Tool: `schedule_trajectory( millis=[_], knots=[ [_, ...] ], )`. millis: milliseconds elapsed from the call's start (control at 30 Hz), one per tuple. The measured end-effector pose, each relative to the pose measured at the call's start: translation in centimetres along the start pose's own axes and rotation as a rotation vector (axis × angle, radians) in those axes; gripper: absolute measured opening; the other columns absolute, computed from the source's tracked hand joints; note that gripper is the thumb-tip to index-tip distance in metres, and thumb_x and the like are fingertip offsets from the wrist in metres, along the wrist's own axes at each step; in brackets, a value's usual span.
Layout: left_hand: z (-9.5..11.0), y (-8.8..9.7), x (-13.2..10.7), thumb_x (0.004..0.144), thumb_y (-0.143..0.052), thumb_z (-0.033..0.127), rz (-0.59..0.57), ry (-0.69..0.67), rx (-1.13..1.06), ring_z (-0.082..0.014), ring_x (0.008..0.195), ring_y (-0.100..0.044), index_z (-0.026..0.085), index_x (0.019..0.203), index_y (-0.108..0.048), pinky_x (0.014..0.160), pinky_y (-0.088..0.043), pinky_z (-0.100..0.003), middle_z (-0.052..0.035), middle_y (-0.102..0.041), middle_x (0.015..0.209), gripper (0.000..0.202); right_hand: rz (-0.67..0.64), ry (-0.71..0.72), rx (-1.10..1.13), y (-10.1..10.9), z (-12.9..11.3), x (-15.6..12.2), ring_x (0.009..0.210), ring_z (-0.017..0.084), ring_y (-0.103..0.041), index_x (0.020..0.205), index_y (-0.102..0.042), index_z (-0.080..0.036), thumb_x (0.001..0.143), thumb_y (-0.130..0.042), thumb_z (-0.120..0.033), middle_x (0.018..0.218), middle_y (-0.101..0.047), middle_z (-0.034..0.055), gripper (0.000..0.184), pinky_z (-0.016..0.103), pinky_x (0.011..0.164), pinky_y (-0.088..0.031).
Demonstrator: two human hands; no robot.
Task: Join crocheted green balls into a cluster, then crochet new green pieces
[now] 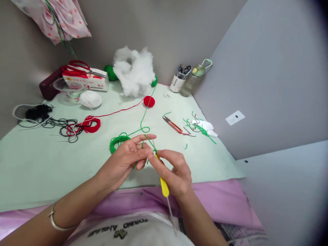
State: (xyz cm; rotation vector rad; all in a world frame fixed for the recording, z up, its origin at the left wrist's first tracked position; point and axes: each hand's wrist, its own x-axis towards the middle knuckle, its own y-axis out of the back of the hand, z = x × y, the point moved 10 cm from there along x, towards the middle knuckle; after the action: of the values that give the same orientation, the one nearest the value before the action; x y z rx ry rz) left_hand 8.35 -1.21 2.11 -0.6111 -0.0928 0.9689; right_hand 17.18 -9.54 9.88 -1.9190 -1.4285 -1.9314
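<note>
My right hand is closed around a crochet hook with a yellow grip, its thin metal tip pointing up and away from me. Green yarn loops near that tip. Opposite, my left hand pinches the green yarn between thumb and fingers, with its index finger stretched out and the strand running over it. The fingertips of both hands meet at the hook's tip, so the stitch there is partly hidden. Behind my left hand lies a coil of green yarn, from which a strand curls across the table.
Orange thread snips lie right of centre, near yarn scraps. Further back are white stuffing, a red yarn ball, a pen cup and a water bottle. Black yarn and red scissors are at left.
</note>
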Motion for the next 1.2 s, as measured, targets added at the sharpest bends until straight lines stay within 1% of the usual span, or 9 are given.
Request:
schedule_trajectory(
  millis=[133, 400, 467, 567, 700, 800, 933, 1100, 1200],
  knots=[
    [-0.5, 0.1, 0.1, 0.080, -0.082, 0.032, -0.011, 0.082, -0.059, -0.0029, 0.048, -0.034, 0.017, 0.120, -0.067, 0.048, -0.026, -0.019, 0.0073, -0.046, 0.062, 0.045, 0.087, -0.164, 0.337, 0.3, 2.0, 0.0, 0.094, 0.020, -0.071, 0.123, -0.069, -0.030, 0.094, -0.058, -0.008, 0.106, -0.074, 0.0063, 0.038, 0.036, 0.074, -0.061],
    [1.0, 0.8, -0.1, 0.081, -0.080, 0.031, 0.076, -0.082, 0.156, -0.0049, 0.051, -0.046, 0.020, 0.114, -0.070, 0.055, -0.040, -0.023, 0.0031, -0.060, 0.078, 0.037, 0.221, -0.628, 0.861, -0.6, 6.8, -0.5, 0.063, 0.015, -0.064, 0.093, -0.070, -0.020, 0.098, -0.056, -0.023, 0.081, -0.070, 0.0045, 0.015, 0.030, 0.055, -0.056],
    [1.1, 0.9, -0.3, 0.082, -0.078, 0.031, 0.103, -0.124, 0.196, -0.0057, 0.053, -0.048, 0.022, 0.116, -0.071, 0.058, -0.042, -0.023, 0.0029, -0.061, 0.079, 0.036, 0.175, -0.613, 0.863, -1.1, 6.5, -0.6, 0.064, 0.014, -0.064, 0.094, -0.071, -0.022, 0.098, -0.056, -0.022, 0.081, -0.068, 0.0036, 0.016, 0.029, 0.056, -0.055],
    [0.6, 0.7, -0.4, 0.081, -0.079, 0.026, 0.111, -0.135, 0.181, -0.0062, 0.056, -0.050, 0.026, 0.124, -0.069, 0.062, -0.043, -0.023, 0.0032, -0.064, 0.082, 0.044, 0.115, -0.447, 0.517, -0.8, 4.7, -0.6, 0.080, 0.016, -0.067, 0.107, -0.075, -0.028, 0.095, -0.060, -0.013, 0.093, -0.068, 0.0042, 0.024, 0.031, 0.068, -0.057],
    [-1.0, 0.0, -0.2, 0.081, -0.079, 0.024, 0.042, -0.002, 0.019, -0.0061, 0.055, -0.045, 0.024, 0.127, -0.070, 0.057, -0.039, -0.020, 0.0049, -0.056, 0.066, 0.046, 0.149, -0.197, 0.185, 0.1, 1.9, -0.8, 0.095, 0.020, -0.068, 0.123, -0.071, -0.031, 0.092, -0.061, -0.007, 0.107, -0.069, 0.0071, 0.041, 0.033, 0.075, -0.058],
    [-1.3, 0.4, 0.1, 0.081, -0.081, 0.027, 0.046, 0.066, -0.084, -0.0045, 0.053, -0.038, 0.019, 0.117, -0.075, 0.050, -0.032, -0.019, 0.0025, -0.056, 0.069, 0.038, 0.219, -0.377, 0.381, 0.6, 4.1, -0.8, 0.082, 0.019, -0.067, 0.110, -0.074, -0.027, 0.094, -0.058, -0.011, 0.093, -0.070, 0.0059, 0.027, 0.034, 0.070, -0.058],
    [-0.2, 0.9, 0.2, 0.080, -0.081, 0.026, 0.074, 0.006, -0.063, -0.0040, 0.056, -0.040, 0.022, 0.108, -0.079, 0.052, -0.035, -0.019, 0.0011, -0.060, 0.079, 0.028, 0.297, -0.660, 0.730, -0.1, 7.0, -1.2, 0.063, 0.014, -0.061, 0.094, -0.071, -0.021, 0.098, -0.056, -0.026, 0.082, -0.066, 0.0041, 0.016, 0.031, 0.057, -0.054],
    [-0.3, 0.2, 0.0, 0.080, -0.081, 0.027, 0.027, -0.021, 0.049, -0.0097, 0.071, -0.053, 0.027, 0.111, -0.078, 0.068, -0.044, -0.022, 0.0007, -0.062, 0.080, 0.031, 0.148, -0.666, 0.786, -1.9, 6.6, -0.9, 0.079, 0.018, -0.067, 0.095, -0.074, -0.022, 0.095, -0.063, -0.031, 0.091, -0.072, 0.0067, 0.014, 0.033, 0.066, -0.057],
    [-0.4, 0.3, -0.1, 0.082, -0.079, 0.030, 0.020, -0.001, 0.069, -0.0096, 0.073, -0.054, 0.027, 0.111, -0.078, 0.069, -0.044, -0.022, 0.0001, -0.063, 0.085, 0.029, 0.120, -0.679, 0.874, -2.2, 6.7, -1.0, 0.072, 0.016, -0.066, 0.097, -0.071, -0.021, 0.098, -0.059, -0.031, 0.089, -0.073, 0.0062, 0.016, 0.032, 0.065, -0.057]
  ],
)
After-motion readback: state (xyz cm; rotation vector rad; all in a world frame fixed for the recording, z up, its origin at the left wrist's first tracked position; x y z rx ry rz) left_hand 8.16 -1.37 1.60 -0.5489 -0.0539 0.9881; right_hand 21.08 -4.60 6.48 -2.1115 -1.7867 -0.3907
